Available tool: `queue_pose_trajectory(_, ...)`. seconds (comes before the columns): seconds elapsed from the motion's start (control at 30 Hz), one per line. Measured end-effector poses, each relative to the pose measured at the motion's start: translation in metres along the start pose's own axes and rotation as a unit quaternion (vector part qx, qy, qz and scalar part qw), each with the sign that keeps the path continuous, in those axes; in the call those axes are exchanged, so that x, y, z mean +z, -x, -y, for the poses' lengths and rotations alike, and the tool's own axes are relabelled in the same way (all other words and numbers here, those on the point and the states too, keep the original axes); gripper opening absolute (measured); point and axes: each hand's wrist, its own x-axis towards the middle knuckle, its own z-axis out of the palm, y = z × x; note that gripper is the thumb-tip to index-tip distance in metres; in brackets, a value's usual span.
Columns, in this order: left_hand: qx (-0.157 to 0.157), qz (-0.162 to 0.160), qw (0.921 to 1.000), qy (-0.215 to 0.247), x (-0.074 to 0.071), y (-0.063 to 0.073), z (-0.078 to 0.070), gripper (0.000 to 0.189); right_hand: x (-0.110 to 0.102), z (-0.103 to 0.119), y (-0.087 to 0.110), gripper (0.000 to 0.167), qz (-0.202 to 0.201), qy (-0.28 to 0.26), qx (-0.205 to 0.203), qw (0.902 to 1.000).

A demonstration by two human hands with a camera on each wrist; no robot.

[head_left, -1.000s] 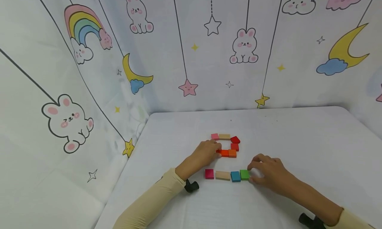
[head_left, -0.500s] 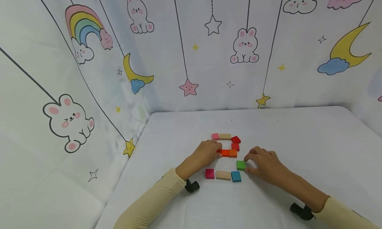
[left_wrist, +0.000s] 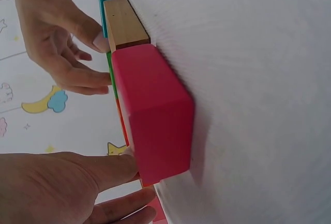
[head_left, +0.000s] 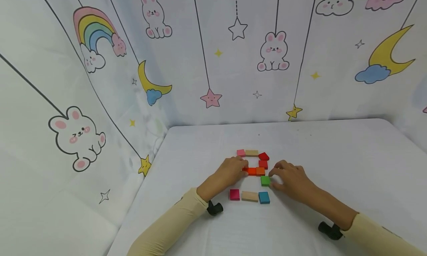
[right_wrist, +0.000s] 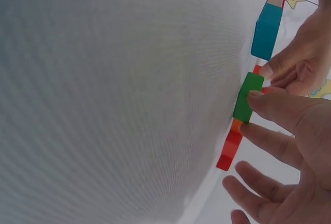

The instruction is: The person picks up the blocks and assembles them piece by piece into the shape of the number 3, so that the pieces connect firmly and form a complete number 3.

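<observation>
My right hand (head_left: 293, 181) pinches a green block (head_left: 265, 181) between thumb and forefinger; in the right wrist view the thumb lies on its near side. The green block sits just below an orange block (head_left: 260, 171) at the right end of a short row. At that row's left end my left hand (head_left: 230, 171) holds an orange-red block (head_left: 251, 171) with thumb and forefinger, the fingers hiding part of it. Closer to the person lie a crimson block (head_left: 234, 194), a plain wooden block (head_left: 250, 196) and a blue block (head_left: 264, 197).
Beyond the row, a pink block (head_left: 241, 153), a long wooden block (head_left: 251, 153), a red pentagon block (head_left: 264, 156) and a red block (head_left: 263, 164) form a bent line. All lie on a white-covered table (head_left: 333, 148); a printed curtain (head_left: 227, 70) stands behind.
My right hand has slid the green block away from the blue block's right side, forward and left to just below the orange block. The left hand stays in place.
</observation>
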Motion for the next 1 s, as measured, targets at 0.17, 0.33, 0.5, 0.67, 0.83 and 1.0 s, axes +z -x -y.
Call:
queue_pose_trajectory(0.17,-0.003,0.000,1.0000,-0.001,-0.0008,0.0007,-0.0006,0.028,-0.0001,0.0004,-0.0015,0.034,0.001,-0.006,0.002,1.0000)
queue_pose_trajectory(0.33,-0.001,-0.001,1.0000,-0.001,-0.0004,0.0009,-0.0011,0.028,0.0005,0.0009,-0.0024,0.035,-0.001,-0.010,0.004,0.9999)
queue_pose_trajectory(0.5,-0.002,0.000,1.0000,-0.001,0.0010,0.0000,-0.0005,0.029,0.0012,0.0015,-0.0033,0.035,0.001,-0.011,0.006,0.9999)
queue_pose_trajectory(0.67,-0.002,-0.002,1.0000,0.000,0.0013,-0.0004,0.0000,0.029,0.0004,0.0018,-0.0037,0.036,0.004,-0.012,0.008,0.9999)
queue_pose_trajectory(0.83,0.000,-0.005,1.0000,-0.005,0.0017,0.0001,0.0002,0.028,0.0003,0.0020,-0.0040,0.036,0.008,-0.016,0.012,0.9998)
queue_pose_trajectory(1.0,0.000,-0.005,1.0000,-0.002,0.0015,0.0004,-0.0001,0.028,0.0002,0.0029,-0.0034,0.037,0.009,-0.017,0.014,0.9997)
